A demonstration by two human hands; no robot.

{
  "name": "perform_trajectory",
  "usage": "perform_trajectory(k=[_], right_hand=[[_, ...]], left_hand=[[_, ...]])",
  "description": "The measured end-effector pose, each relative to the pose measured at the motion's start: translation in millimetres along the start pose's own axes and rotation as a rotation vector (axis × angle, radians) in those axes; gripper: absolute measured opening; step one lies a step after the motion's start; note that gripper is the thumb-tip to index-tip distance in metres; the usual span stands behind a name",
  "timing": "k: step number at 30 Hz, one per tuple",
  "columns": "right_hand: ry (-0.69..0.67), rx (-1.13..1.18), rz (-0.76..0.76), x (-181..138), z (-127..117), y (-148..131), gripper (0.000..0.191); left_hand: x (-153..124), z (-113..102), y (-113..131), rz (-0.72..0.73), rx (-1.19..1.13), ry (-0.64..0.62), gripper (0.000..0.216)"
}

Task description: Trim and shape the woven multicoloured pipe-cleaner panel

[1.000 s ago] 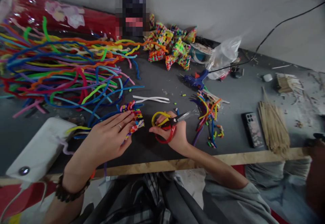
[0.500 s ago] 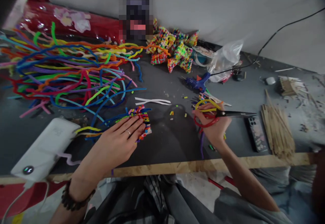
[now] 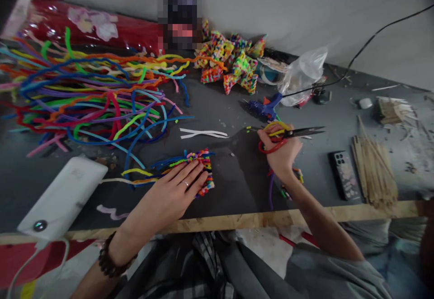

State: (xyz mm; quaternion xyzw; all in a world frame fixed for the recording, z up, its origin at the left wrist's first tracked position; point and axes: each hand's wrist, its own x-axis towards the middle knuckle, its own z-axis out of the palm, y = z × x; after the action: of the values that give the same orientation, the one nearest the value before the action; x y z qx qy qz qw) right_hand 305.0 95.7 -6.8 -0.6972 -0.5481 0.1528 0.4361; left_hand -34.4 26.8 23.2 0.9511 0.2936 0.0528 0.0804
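the left hand (image 3: pixel 176 195) has slid the multicoloured piece (image 3: pixel 209 161) rightward along the table (image 3: pixel 237 195), and its trailing yellow strip (image 3: pixel 135 171) now lies apart from the white power bank (image 3: pixel 63 195). the lilac strip (image 3: pixel 112 213), earlier partly over that power bank, now rests beside it. the right hand (image 3: pixel 282 156), a second ago near the multicoloured piece, has carried the scissors (image 3: pixel 290 133) over the cut strips (image 3: pixel 271 192); their blades seem slightly parted, though blur makes that uncertain.
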Motion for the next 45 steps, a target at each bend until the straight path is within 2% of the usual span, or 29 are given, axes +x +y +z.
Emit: perform_trajectory(k=[2, 3, 6, 9, 12, 15, 16, 18, 20, 22, 24, 25, 26, 27, 28, 30, 32, 33, 36, 38, 41, 45], right_hand=[[0.094, 0.111, -0.069, 3, -1, -12, 0.031], [0.075, 0.184, -0.096, -2, 3, -22, 0.032], [-0.119, 0.373, -0.024, -35, 25, -50, 0.031], [-0.270, 0.379, 0.030, -58, 42, -49, 0.031], [-0.179, 0.275, 0.078, -44, 36, -24, 0.036], [0.015, 0.050, 0.005, -13, 22, -11, 0.034], [0.048, 0.051, -0.020, -6, 20, -13, 0.032], [0.040, 0.191, -0.069, -6, 20, -25, 0.033], [-0.053, 0.326, -0.053, -19, 27, -39, 0.035], [-0.205, 0.395, 0.024, -36, 34, -45, 0.034], [-0.288, 0.364, 0.072, -45, 35, -38, 0.031], [-0.282, 0.339, 0.083, -44, 32, -31, 0.029], [-0.213, 0.301, 0.091, -41, 28, -24, 0.030], [-0.120, 0.241, 0.081, -36, 22, -17, 0.029], [-0.029, 0.175, 0.070, -31, 16, -12, 0.028], [0.092, 0.114, 0.072, -24, 3, -10, 0.025], [0.068, 0.143, 0.082, -28, -5, -19, 0.028], [-0.003, 0.190, 0.113, -34, -8, -25, 0.029], [-0.300, 0.329, 0.297, -62, -10, -45, 0.034], [-0.468, 0.340, 0.366, -77, -9, -54, 0.037], [-0.565, 0.329, 0.414, -85, -10, -59, 0.038], [-0.602, 0.418, 0.493, -84, -17, -66, 0.035]], left_hand=[[4, 4, 3, -0.012, -0.025, 0.018, 0.053], [6, 6, 5, -0.018, -0.033, 0.018, 0.054], [8, 8, 9, -0.030, -0.028, 0.003, 0.054], [4, 7, 9, -0.044, -0.036, -0.025, 0.052], [-1, 5, 5, -0.036, -0.105, -0.036, 0.065], [-4, 2, 0, 0.014, -0.178, -0.005, 0.087], [-4, 2, -1, 0.025, -0.198, 0.024, 0.089], [-5, 1, -2, 0.029, -0.239, 0.114, 0.087], [-4, -1, 0, -0.007, -0.284, 0.227, 0.076], [-2, -5, 4, -0.120, -0.300, 0.328, 0.047], [3, -13, 8, -0.303, -0.254, 0.421, 0.015], [7, -17, 10, -0.380, -0.213, 0.461, 0.009], [12, -21, 12, -0.416, -0.207, 0.500, 0.004], [18, -24, 12, -0.453, -0.213, 0.515, 0.010], [24, -27, 12, -0.476, -0.213, 0.482, 0.027], [38, -29, 8, -0.501, -0.215, 0.335, 0.056], [49, -25, 2, -0.521, -0.212, 0.216, 0.067], [54, -22, -1, -0.518, -0.214, 0.158, 0.063], [62, -10, -10, -0.519, -0.277, 0.042, 0.026], [64, -3, -14, -0.514, -0.320, 0.035, 0.026], [69, 4, -21, -0.467, -0.321, 0.013, 0.036], [76, 7, -34, -0.382, -0.453, -0.034, 0.026]])
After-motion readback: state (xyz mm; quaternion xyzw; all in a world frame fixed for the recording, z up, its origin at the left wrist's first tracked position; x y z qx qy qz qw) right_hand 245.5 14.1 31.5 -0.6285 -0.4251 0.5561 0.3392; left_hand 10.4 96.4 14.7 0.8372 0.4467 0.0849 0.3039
